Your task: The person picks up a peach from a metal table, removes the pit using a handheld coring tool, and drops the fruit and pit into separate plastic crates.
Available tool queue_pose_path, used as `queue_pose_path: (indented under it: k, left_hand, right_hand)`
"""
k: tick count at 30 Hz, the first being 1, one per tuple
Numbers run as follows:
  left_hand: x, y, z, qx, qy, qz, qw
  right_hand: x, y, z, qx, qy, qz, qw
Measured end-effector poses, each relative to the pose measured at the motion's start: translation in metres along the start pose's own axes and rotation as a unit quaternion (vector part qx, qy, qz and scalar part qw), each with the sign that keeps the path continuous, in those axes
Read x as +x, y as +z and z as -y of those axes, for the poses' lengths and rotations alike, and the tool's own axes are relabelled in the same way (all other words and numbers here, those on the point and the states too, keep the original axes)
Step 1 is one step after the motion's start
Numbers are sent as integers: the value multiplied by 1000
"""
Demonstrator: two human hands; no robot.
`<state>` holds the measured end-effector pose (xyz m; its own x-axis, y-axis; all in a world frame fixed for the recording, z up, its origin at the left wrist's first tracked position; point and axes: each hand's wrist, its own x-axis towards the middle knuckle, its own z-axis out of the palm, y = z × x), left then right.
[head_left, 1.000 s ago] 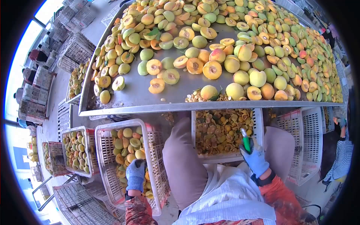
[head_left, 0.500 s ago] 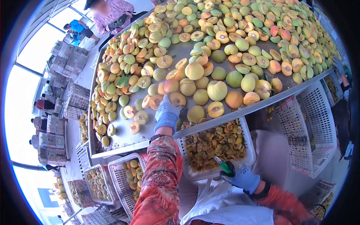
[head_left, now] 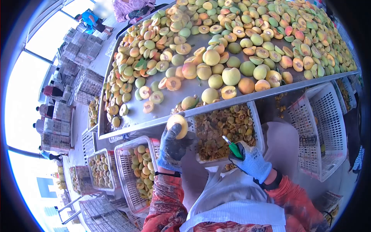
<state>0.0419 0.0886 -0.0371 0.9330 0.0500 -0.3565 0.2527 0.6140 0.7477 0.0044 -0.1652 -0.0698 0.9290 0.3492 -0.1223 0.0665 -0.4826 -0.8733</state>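
Gripped in my left hand (head_left: 172,149), in a blue glove with dark fingers, is a peach half (head_left: 177,126), pale yellow and round. It is held at the table's front edge, left of a white crate (head_left: 258,131) full of brown pits and scraps. My right hand (head_left: 250,161), also gloved, is closed around a green-handled tool (head_left: 235,150) with a short metal tip; its exact kind is unclear. The tip points up and left over the crate. Whole and halved peaches (head_left: 231,76) cover much of the metal table (head_left: 177,83).
A plastic crate of peaches (head_left: 142,170) stands left of my lap, with another fruit crate (head_left: 101,170) beyond it. Nested white baskets (head_left: 324,131) stand at right. The table's raised metal rim (head_left: 232,101) runs before me. Other people and stacked crates (head_left: 89,85) are at far left.
My left hand has drawn back from the fruit on the table to above my lap, now holding a peach half. My right hand has risen slightly with the tool. The view has shifted.
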Motion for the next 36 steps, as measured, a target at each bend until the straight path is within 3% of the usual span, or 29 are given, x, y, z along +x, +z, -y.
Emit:
queue_pose_path:
  k: [1,3,5,8,15,17,21,23,24,25,27,28,30,33,35,36]
  left_hand:
    - [-11,-2,13,-30,-21,4,999]
    - [-32,1,30,-83,-55,6,995]
    - [-49,11,39,-45,-52,-71,995]
    - [-62,24,35,-35,-34,-36,998]
    - [-78,39,35,45,-9,-51,998]
    - [-83,51,36,108,-6,-102,989]
    - [-80,54,49,170,48,-135,975]
    - [-72,48,59,243,223,-129,935]
    - [-73,50,58,244,223,-129,935]
    - [-76,57,54,241,220,-125,937]
    - [-76,62,52,243,215,-122,938]
    - [-72,64,52,250,211,-129,936]
    - [-62,64,52,258,208,-133,934]
    - [-46,56,58,231,202,-149,940]
    - [-47,54,61,210,161,-156,952]
    - [-49,53,61,213,155,-158,952]
  right_hand:
    - [3,3,13,-79,-99,-47,991]
    - [13,6,36,-107,-140,-42,983]
    - [14,11,44,-133,-180,-40,974]
    - [11,19,43,-307,-264,-35,914]
    - [-9,18,54,-414,-220,17,883]
    - [-15,16,56,-455,-204,60,865]
    - [-22,14,63,-408,-157,131,890]
    - [-29,25,56,-226,-110,107,962]
    - [-32,35,42,-189,-172,53,965]
    - [-29,32,40,-187,-171,53,966]
    - [-15,24,38,2,-195,86,977]
    - [-10,16,42,5,-195,83,977]
    - [-4,-2,53,-149,-141,52,977]
    - [-4,9,39,-221,-147,12,964]
    - [-9,7,44,-204,-130,23,970]
    - [-11,3,47,-30,-32,137,990]
